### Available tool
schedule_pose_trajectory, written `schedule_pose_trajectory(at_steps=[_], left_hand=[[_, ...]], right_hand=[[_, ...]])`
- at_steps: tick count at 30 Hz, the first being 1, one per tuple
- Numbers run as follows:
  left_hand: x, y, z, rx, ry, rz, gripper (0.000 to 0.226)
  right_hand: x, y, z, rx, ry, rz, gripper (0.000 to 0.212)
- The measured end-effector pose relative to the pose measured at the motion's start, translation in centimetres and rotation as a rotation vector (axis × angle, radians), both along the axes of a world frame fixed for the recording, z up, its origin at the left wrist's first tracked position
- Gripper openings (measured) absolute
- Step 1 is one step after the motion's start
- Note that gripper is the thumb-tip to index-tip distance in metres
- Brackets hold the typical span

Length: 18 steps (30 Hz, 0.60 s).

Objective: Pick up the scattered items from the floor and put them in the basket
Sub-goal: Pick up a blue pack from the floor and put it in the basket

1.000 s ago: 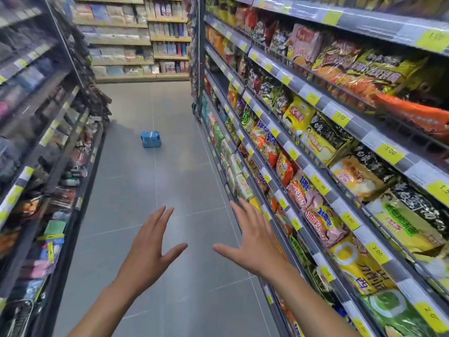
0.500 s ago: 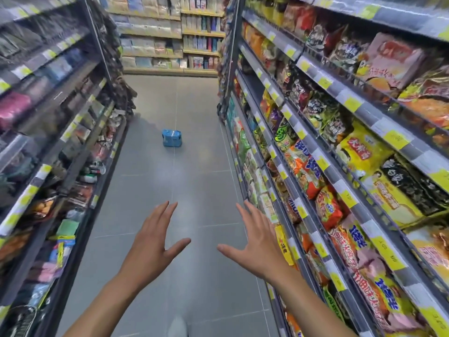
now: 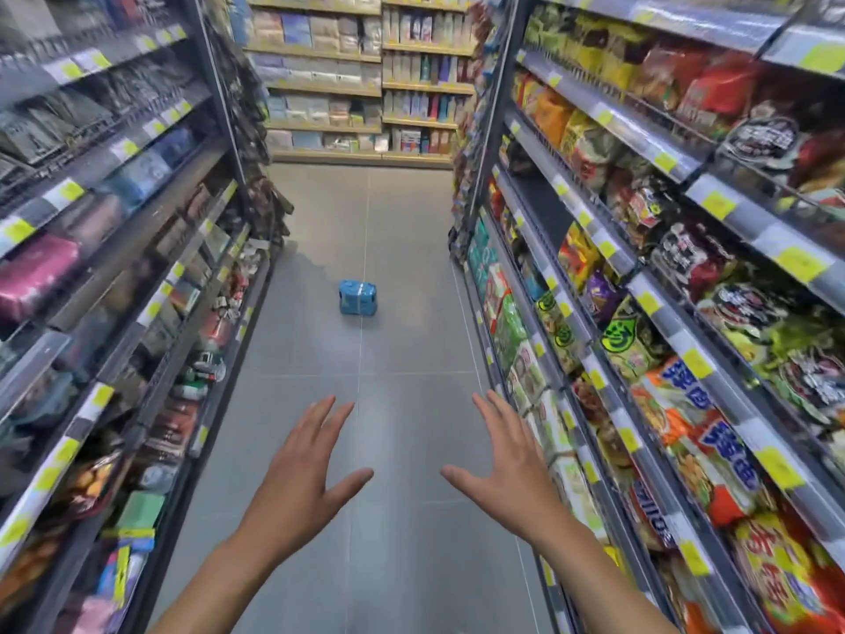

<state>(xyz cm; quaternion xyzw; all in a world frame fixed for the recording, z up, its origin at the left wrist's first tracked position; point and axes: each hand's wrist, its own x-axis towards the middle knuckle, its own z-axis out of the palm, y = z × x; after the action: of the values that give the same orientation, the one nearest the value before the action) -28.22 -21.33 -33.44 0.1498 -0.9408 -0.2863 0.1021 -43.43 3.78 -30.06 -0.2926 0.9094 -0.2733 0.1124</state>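
A blue wrapped pack [image 3: 357, 297] lies on the grey tile floor in the middle of a shop aisle, some way ahead of me. My left hand [image 3: 304, 478] is held out in front at lower centre, fingers spread and straight, holding nothing. My right hand [image 3: 507, 469] is stretched out beside it, also spread and empty. Both hands hover above the floor, well short of the pack. No basket is in view.
Tall shelves [image 3: 608, 263] of snack bags line the right side, and shelves [image 3: 137, 249] of small packaged goods line the left. More shelving [image 3: 356, 84] closes the far end of the aisle. The grey floor [image 3: 402, 404] runs between them.
The view has swung so the aisle sits more centred, and the blue pack now appears nearer. Both hands stay spread and empty in front of me.
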Motion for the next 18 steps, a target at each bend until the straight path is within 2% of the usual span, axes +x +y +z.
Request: schedule_pose_trajectory(at_steps=[13, 18], left_hand=[[-22.9, -14.0, -0.6, -0.025, -0.028, 0.072, 0.09], [-31.4, -19.8, 0.4, -0.003, -0.006, 0.144, 0.086]], right_hand=[[-25.5, -14.6, -1.8, 0.04, -0.05, 0.082, 0.095], [-35.3, -21.7, -1.3, 0.026, -0.059, 0.148, 0.101]])
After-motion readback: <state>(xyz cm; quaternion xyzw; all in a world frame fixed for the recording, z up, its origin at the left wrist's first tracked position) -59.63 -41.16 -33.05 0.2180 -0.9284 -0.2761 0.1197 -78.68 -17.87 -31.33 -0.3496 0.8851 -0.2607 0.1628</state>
